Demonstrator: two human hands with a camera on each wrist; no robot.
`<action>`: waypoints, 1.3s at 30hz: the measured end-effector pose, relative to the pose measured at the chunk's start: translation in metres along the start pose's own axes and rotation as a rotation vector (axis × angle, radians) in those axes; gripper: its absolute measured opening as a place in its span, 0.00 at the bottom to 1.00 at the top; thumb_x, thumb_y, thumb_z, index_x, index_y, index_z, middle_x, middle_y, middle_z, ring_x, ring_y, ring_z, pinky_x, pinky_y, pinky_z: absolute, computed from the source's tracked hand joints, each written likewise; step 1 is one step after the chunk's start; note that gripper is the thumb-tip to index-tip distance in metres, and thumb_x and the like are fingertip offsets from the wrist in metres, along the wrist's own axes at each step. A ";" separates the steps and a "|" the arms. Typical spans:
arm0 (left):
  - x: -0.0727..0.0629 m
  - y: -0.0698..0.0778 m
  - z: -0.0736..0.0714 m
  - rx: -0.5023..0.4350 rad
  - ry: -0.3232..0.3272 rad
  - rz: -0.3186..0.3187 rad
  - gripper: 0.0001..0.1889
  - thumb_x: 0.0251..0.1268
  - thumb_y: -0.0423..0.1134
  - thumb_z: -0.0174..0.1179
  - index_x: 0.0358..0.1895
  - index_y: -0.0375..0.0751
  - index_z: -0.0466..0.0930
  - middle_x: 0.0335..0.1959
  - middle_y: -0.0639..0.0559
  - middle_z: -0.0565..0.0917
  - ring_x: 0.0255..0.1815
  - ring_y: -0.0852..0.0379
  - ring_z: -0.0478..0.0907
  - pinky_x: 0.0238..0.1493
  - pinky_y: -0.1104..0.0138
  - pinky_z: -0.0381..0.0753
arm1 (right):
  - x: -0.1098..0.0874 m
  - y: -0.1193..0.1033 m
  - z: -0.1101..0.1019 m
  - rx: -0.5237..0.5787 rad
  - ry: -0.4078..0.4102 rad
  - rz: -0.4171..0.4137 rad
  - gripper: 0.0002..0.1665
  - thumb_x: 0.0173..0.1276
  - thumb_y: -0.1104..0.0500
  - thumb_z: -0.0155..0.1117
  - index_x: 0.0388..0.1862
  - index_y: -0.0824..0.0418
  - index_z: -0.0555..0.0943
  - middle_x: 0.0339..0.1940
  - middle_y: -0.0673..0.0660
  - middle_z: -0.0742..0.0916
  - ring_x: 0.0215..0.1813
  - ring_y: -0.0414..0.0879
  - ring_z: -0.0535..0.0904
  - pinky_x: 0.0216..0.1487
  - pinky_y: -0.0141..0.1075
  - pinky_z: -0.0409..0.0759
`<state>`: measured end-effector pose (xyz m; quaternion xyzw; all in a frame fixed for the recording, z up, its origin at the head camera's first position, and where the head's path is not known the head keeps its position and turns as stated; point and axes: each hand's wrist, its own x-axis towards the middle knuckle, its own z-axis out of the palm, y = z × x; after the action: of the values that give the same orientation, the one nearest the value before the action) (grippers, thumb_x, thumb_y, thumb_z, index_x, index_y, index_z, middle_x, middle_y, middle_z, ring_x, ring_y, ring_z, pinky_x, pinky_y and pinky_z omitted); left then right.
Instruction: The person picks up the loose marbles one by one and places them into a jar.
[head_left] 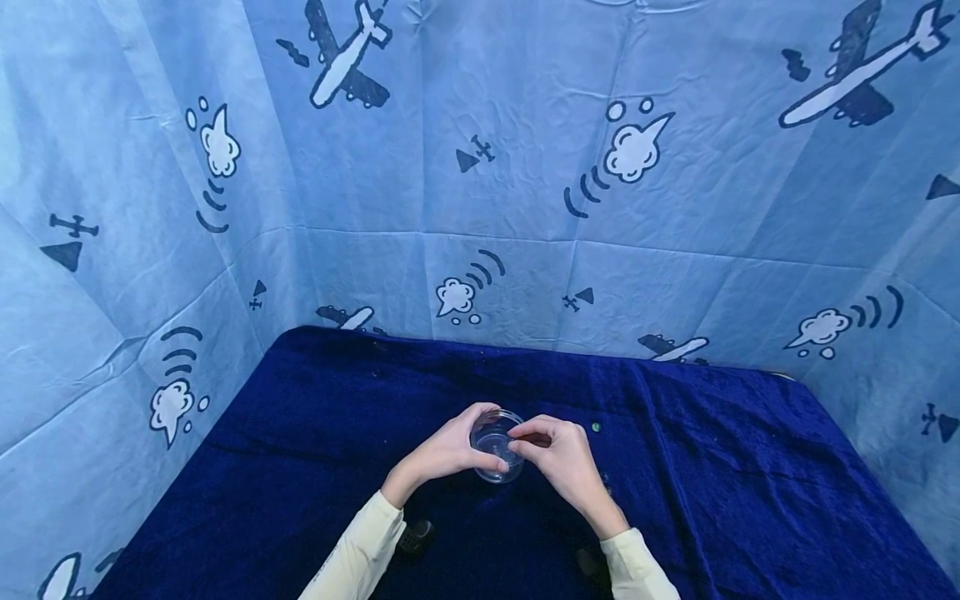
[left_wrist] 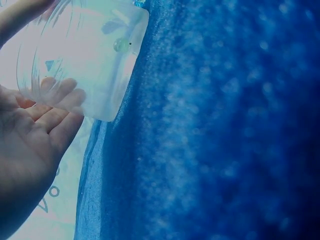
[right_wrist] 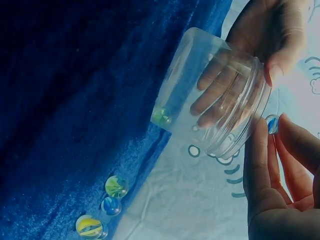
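Note:
My left hand (head_left: 453, 446) grips a clear jar (head_left: 492, 442) from the side, thumb near the rim and fingers spread along its wall. The jar has no lid on and a ridged neck. Near its base a green marble (right_wrist: 161, 116) shows through the wall. Right at the jar's mouth, my right hand (head_left: 558, 458) pinches a blue and clear marble (right_wrist: 272, 124) between thumb and forefinger. On the cloth lie a green marble (right_wrist: 116, 186), a blue one (right_wrist: 111, 205) and a yellow one (right_wrist: 89, 226), with another partly hidden behind it.
Dark blue velvet cloth (head_left: 720, 467) covers the table. One green marble (head_left: 596, 427) sits right of the hands. A dark object (head_left: 416, 537) lies by the left sleeve. Light blue curtains (head_left: 510, 192) printed with planes hang behind and at the sides.

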<state>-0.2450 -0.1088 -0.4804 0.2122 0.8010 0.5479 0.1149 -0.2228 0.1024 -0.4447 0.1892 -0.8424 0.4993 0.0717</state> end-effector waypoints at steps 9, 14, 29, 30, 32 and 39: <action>-0.001 0.000 0.000 0.011 0.002 -0.011 0.42 0.60 0.44 0.74 0.75 0.40 0.64 0.70 0.42 0.74 0.68 0.47 0.74 0.69 0.51 0.73 | 0.000 -0.001 0.001 -0.023 0.003 -0.007 0.06 0.59 0.71 0.78 0.33 0.63 0.91 0.32 0.49 0.89 0.35 0.41 0.87 0.39 0.31 0.85; -0.001 0.000 0.001 0.015 0.005 -0.018 0.42 0.60 0.45 0.74 0.75 0.41 0.64 0.70 0.43 0.74 0.68 0.48 0.74 0.69 0.51 0.73 | -0.001 -0.001 0.001 -0.020 0.003 -0.009 0.06 0.58 0.71 0.78 0.33 0.63 0.91 0.32 0.49 0.89 0.35 0.41 0.87 0.40 0.31 0.86; -0.001 0.000 0.001 0.009 0.004 -0.013 0.41 0.60 0.44 0.74 0.75 0.41 0.64 0.69 0.44 0.75 0.66 0.48 0.75 0.67 0.51 0.75 | -0.001 -0.002 0.001 -0.014 -0.002 0.000 0.06 0.59 0.71 0.77 0.34 0.64 0.91 0.33 0.49 0.89 0.36 0.42 0.87 0.40 0.33 0.86; -0.001 0.000 0.001 0.009 0.004 -0.014 0.41 0.60 0.44 0.74 0.75 0.41 0.64 0.69 0.44 0.75 0.66 0.48 0.75 0.67 0.51 0.75 | -0.001 -0.002 0.001 -0.015 -0.002 0.001 0.06 0.59 0.71 0.77 0.34 0.64 0.91 0.33 0.49 0.89 0.35 0.42 0.87 0.40 0.32 0.86; -0.001 0.000 0.001 0.010 0.004 -0.017 0.42 0.60 0.44 0.74 0.75 0.41 0.64 0.69 0.43 0.74 0.66 0.48 0.75 0.67 0.51 0.75 | -0.001 -0.002 0.001 -0.016 -0.003 0.004 0.06 0.59 0.71 0.77 0.34 0.64 0.91 0.33 0.49 0.89 0.35 0.42 0.87 0.40 0.32 0.86; -0.002 0.001 0.000 0.019 0.007 -0.026 0.43 0.60 0.45 0.74 0.76 0.41 0.63 0.70 0.44 0.74 0.67 0.48 0.74 0.68 0.51 0.74 | -0.001 -0.003 0.001 -0.016 -0.004 0.020 0.06 0.60 0.71 0.77 0.34 0.63 0.91 0.34 0.49 0.89 0.35 0.42 0.87 0.40 0.31 0.85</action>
<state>-0.2432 -0.1090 -0.4797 0.2009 0.8093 0.5393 0.1171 -0.2206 0.1006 -0.4435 0.1814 -0.8483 0.4930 0.0667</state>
